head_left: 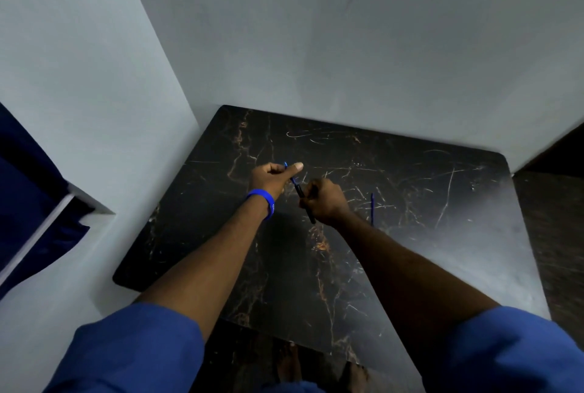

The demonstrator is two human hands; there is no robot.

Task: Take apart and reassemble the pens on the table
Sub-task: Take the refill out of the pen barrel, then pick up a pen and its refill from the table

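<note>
My left hand point(274, 177), with a blue wristband, pinches a thin blue refill point(291, 175) between thumb and fingers above the dark marble table point(410, 234). My right hand point(325, 201) is closed around a dark pen barrel point(306, 203) that slants down to the right under the palm. The refill's lower end meets the barrel's upper end between the two hands. A second thin blue pen part point(372, 208) lies loose on the table just right of my right hand.
The table sits in a corner, with grey walls along its left and far edges. A dark blue curtain point(28, 203) hangs at the far left. Dark floor runs along the table's right side and near edge.
</note>
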